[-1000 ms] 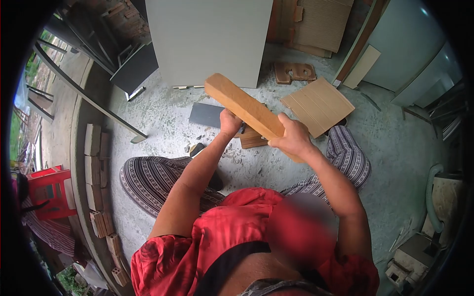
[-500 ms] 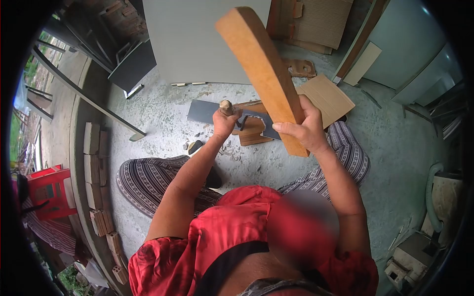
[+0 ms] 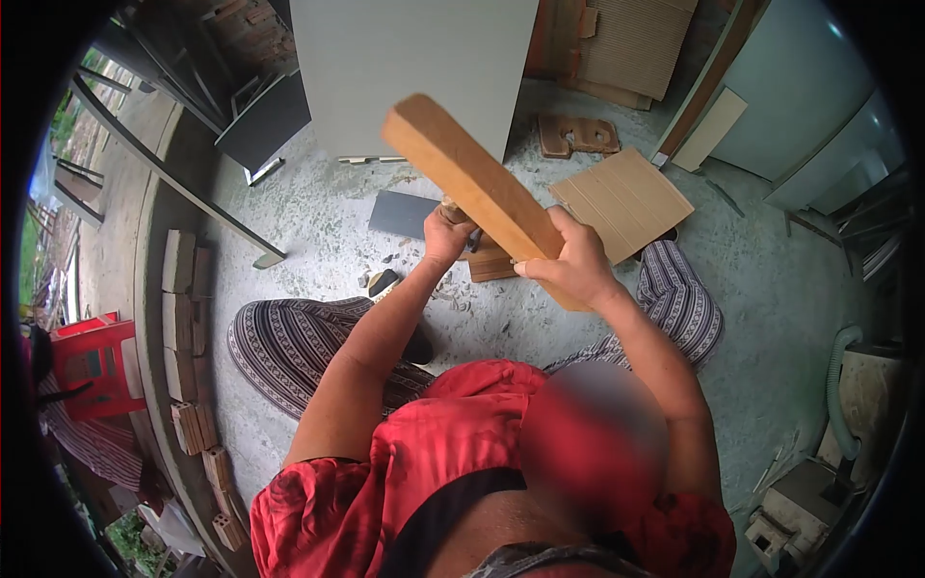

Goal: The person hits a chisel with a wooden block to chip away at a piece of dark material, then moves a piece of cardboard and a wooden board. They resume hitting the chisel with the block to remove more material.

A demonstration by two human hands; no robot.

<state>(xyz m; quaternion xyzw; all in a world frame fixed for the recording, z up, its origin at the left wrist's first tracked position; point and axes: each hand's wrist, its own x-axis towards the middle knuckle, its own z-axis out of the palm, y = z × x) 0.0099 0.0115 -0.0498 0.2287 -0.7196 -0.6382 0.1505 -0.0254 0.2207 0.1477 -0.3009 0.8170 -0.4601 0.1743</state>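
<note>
My right hand grips the lower end of a thick orange-brown wooden bar, which slants up to the left. My left hand is closed round the wooden handle of a tool, whose dark metal part is mostly hidden beside the hand. The bar's middle lies over or against the top of that handle; contact is hard to make out. Beneath them a dark grey slab rests with a brown wooden block on the floor between my legs.
A cardboard sheet lies to the right of the slab, with a cut-out brown piece behind it. A large pale panel stands ahead. Bricks line the left edge, near a red chair. Machinery stands at lower right.
The wooden bar has swung down and to the left, from raised above the slab to the tool handle. My right hand has tilted with it; my left hand has barely moved.
</note>
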